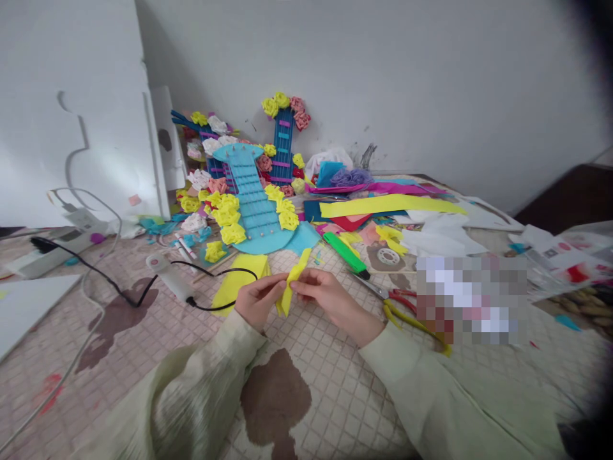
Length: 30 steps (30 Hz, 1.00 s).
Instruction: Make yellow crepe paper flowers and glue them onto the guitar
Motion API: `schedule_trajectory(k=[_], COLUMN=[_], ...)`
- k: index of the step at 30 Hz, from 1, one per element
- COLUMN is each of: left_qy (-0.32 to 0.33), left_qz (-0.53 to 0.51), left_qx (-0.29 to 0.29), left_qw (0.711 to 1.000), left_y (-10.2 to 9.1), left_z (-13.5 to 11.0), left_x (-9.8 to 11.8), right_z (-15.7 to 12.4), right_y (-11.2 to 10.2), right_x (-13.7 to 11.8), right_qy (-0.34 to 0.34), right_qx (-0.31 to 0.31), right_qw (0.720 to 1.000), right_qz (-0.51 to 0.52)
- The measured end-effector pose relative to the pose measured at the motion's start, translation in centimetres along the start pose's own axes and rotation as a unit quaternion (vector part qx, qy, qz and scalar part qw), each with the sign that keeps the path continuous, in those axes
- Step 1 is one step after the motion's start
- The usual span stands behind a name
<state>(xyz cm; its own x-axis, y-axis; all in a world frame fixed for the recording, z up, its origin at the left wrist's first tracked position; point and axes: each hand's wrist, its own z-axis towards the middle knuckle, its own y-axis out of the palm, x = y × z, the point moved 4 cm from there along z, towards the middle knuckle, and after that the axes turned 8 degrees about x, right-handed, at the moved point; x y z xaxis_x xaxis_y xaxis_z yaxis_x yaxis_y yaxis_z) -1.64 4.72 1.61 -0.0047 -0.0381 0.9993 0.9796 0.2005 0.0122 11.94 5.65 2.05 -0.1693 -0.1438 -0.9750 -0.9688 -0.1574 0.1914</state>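
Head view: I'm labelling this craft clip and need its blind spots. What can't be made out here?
All in the head view:
- A pixelated block covers whatever lies beside the right hand, and cuts off the yellow handles.
- Yellow strip: its pinched part is hidden by the fingers of the left hand and the right hand.
- Papers at the right edge: blurred, print unreadable.
- Upper right corner: dark vignette.

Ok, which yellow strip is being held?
The short, bent yellow felt strip, pinched between the left hand and right hand. The long yellow felt strip lies flat farther back on the table, touched by neither hand.
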Motion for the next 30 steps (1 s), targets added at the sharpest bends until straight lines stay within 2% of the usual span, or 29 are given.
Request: schedule_trajectory(k=[6, 13, 15, 17, 19, 21, 25, 30], left_qy=[0.041, 0.132, 0.169, 0.205, 0.227, 0.236, 0.261, 0.274], left_qz=[0.053, 0.105, 0.164, 0.229, 0.273, 0.288, 0.309, 0.329], left_qx=[-0.026, -0.006, -0.006, -0.004, -0.009, -0.026, -0.064, -0.09], left_qw=[0.997, 0.986, 0.972, 0.952, 0.935, 0.928, 0.912, 0.899], left_y=[0.3, 0.1, 0.1, 0.0, 0.0, 0.3, 0.9, 1.2], left_z=[-0.6, -0.6, -0.5, -0.4, -0.4, -0.5, -0.9, -1.0], left_x=[0.1, 0.0, 0.1, 0.3, 0.3, 0.2, 0.0, 0.0], right_z=[0.1, 0.2, 0.3, 0.3, 0.2, 0.1, -0.2, -0.3], right_y=[0.0, 0.1, -0.4, -1.1, -1.8, -2.4, -3.2, -3.5], right_x=[0.3, 0.7, 0.1, -0.8, -1.5, -1.5, -1.0, -0.7], right_qy=[0.028, 0.049, 0.013, -0.065, -0.148, -0.194, -0.235, -0.258], right_qx=[-0.003, 0.003, 0.008, 0.012, 0.007, -0.005, -0.018, -0.034], right_qw=[0.997, 0.994, 0.998, 0.997, 0.977, 0.951, 0.912, 0.883], right_qz=[0.066, 0.096, 0.057, -0.036, -0.152, -0.242, -0.336, -0.39])
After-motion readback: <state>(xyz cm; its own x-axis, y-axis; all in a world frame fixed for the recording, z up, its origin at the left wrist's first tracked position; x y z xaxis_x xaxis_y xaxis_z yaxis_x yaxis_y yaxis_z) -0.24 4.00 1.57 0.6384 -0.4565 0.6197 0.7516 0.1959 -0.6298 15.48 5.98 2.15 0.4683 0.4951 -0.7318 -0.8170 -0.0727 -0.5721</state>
